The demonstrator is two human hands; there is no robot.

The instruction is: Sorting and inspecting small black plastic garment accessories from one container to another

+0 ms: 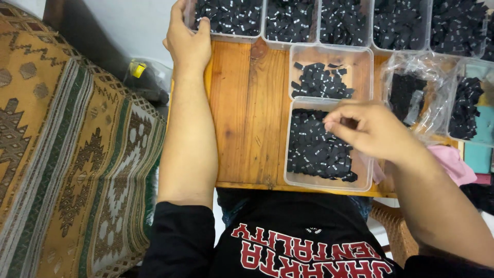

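Small black fabric tags [319, 149] w/ white marks fill a clear plastic tub [360, 177] at the near edge of the wooden counter [247, 113], right in front of the person. They look featherlight, thin and floppy, prob. a bit slick against each other, so they'd likely cling in clumps; a fingertip pinch on one edge seems the sensible hold, since a flat grab would lift several at once. Not fragile, but easy to drop or scatter. Right hand [373, 128] hovers over that tub's right side, fingers curled in, thumb and forefinger [332, 121] pressed together in a fine pinch; can't tell if a tag sits between the tips, it's too small and dark vs. the pile below. Left hand [188, 38] reaches to the far-left corner of the counter, fingers wrapped over the rim of the far-left tub [226, 35], thumb on its near wall, gripping it firmly. A second tub [363, 56] just behind the near one holds a thinner heap of the same tags. A row of more tubs [342, 42] runs along the far edge, all packed w/ tags. To the right, a crinkled clear bag [432, 67] w/ more black pieces, and pink cloth [453, 159] beside the right wrist. Patterned woven cloth [67, 154] lies off to the left.
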